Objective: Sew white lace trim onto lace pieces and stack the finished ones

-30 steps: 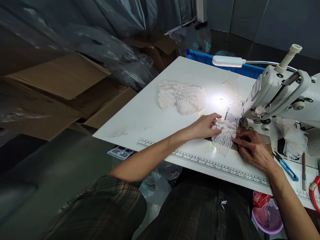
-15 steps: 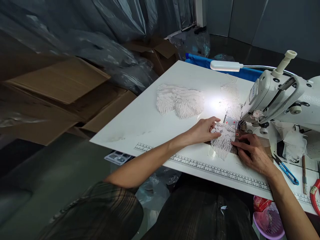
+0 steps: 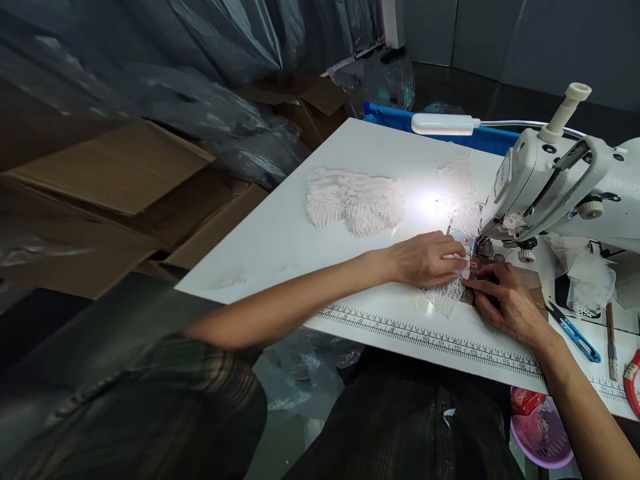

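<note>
A small piece of white lace (image 3: 445,295) lies on the white sewing table (image 3: 300,227), right in front of the needle of a white sewing machine (image 3: 560,193). My left hand (image 3: 427,259) lies over the lace with fingers together, pressing it flat toward the needle. My right hand (image 3: 503,300) rests at the lace's right edge, fingertips pinched down on it beside the presser foot. A machine lamp (image 3: 443,123) lights the spot.
A pile of white lace pieces (image 3: 355,200) lies farther back on the table. Blue thread snips (image 3: 575,333), a tool (image 3: 611,332) and red scissors (image 3: 631,373) lie at the right. Cardboard boxes (image 3: 115,193) and plastic sheeting stand left. A purple basket (image 3: 543,440) sits below.
My left hand has slid to the right over the lace, covering most of it and pushing it toward the needle. The right hand has stayed in place.
</note>
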The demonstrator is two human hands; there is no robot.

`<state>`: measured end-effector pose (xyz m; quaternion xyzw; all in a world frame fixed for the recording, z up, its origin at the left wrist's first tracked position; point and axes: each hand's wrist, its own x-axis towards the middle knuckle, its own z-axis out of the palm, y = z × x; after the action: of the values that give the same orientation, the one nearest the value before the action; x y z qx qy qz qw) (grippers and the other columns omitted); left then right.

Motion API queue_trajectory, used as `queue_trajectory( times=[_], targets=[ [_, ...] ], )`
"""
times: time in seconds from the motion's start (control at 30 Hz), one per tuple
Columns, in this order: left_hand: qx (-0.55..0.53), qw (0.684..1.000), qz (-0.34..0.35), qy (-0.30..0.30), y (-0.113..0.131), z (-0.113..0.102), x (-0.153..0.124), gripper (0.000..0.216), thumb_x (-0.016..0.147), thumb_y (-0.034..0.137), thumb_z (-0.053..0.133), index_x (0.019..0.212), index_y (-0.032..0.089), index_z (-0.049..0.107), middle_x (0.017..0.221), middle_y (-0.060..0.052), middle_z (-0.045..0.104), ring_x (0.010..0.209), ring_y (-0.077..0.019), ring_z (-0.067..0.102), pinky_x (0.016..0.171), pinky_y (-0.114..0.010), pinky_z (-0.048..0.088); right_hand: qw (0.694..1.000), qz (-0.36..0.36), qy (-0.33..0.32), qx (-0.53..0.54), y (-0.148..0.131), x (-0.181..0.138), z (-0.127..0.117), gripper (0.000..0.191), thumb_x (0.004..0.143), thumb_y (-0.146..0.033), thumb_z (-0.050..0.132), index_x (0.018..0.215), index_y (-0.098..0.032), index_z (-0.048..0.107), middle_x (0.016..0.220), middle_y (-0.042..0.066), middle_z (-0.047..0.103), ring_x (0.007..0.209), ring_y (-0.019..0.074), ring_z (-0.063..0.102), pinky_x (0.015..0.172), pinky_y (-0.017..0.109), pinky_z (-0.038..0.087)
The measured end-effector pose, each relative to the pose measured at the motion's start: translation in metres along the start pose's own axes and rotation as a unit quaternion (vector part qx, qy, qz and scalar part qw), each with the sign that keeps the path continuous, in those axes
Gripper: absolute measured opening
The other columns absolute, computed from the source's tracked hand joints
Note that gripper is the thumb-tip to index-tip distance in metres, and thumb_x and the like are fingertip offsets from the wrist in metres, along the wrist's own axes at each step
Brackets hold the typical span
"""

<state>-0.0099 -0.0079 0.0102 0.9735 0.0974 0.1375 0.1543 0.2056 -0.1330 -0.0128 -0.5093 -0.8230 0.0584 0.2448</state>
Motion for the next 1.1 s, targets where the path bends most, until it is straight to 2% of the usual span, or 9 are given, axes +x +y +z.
queue_trajectory(
  times=[0.07,0.13,0.3,0.5,0.7,1.1],
  targets=[
    [-0.016,0.998,0.041,-0.041,-0.004,0.001,0.01,0.022,0.092,0.025,0.054,0.107,0.02,0.068,0.118,-0.012,0.065,0.097,-0.022,0.06,0.086,-0.038,0.046,1.0,0.004,-0.006,-0.006,0.0,0.0,0.0,0.034,0.094,-0.026,0.049,0.115,-0.031,0.074,0.104,0.01,0.062,0.1,0.0263,0.055,0.086,0.047,0.053],
    [-0.028,0.998,0.038,-0.051,-0.007,0.003,0.015,0.023,0.089,0.028,0.057,0.107,0.018,0.068,0.119,-0.013,0.065,0.097,-0.0237,0.059,0.088,-0.039,0.044,1.0,0.003,-0.009,-0.012,0.0,-0.001,0.001,0.034,0.093,-0.026,0.05,0.117,-0.031,0.073,0.104,0.011,0.062,0.099,0.0269,0.055,0.085,0.048,0.053],
    [-0.032,0.999,0.017,-0.033,-0.007,0.004,0.014,0.025,0.088,0.035,0.056,0.101,0.019,0.069,0.117,-0.014,0.066,0.096,-0.0263,0.058,0.092,-0.04,0.039,1.0,0.001,-0.012,-0.022,-0.001,-0.001,0.001,0.034,0.094,-0.026,0.05,0.119,-0.033,0.072,0.104,0.011,0.062,0.098,0.0271,0.054,0.084,0.048,0.053],
    [0.06,0.996,-0.008,-0.061,0.001,0.006,0.011,0.038,0.093,0.04,0.05,0.116,0.015,0.066,0.133,-0.017,0.06,0.104,-0.0307,0.056,0.099,-0.046,0.031,0.999,-0.005,-0.006,-0.05,-0.001,0.0,0.0,0.035,0.094,-0.025,0.049,0.119,-0.03,0.072,0.106,0.01,0.063,0.1,0.0268,0.056,0.085,0.046,0.053],
    [0.076,0.996,-0.038,-0.032,0.001,0.014,0.016,0.043,0.098,0.043,0.043,0.124,0.014,0.063,0.142,-0.017,0.055,0.112,-0.0306,0.055,0.103,-0.046,0.027,0.997,0.007,0.017,-0.073,0.005,0.001,0.002,0.033,0.094,-0.024,0.049,0.116,-0.026,0.073,0.105,0.012,0.063,0.096,0.0253,0.057,0.086,0.045,0.053],
    [0.096,0.995,-0.007,-0.033,-0.012,0.019,0.011,0.048,0.101,0.044,0.039,0.136,0.015,0.055,0.15,-0.016,0.048,0.122,-0.0298,0.051,0.105,-0.045,0.026,0.996,0.003,0.03,-0.085,0.004,0.0,0.004,0.033,0.094,-0.023,0.048,0.117,-0.025,0.072,0.106,0.011,0.064,0.096,0.025,0.056,0.085,0.044,0.052]
  ],
)
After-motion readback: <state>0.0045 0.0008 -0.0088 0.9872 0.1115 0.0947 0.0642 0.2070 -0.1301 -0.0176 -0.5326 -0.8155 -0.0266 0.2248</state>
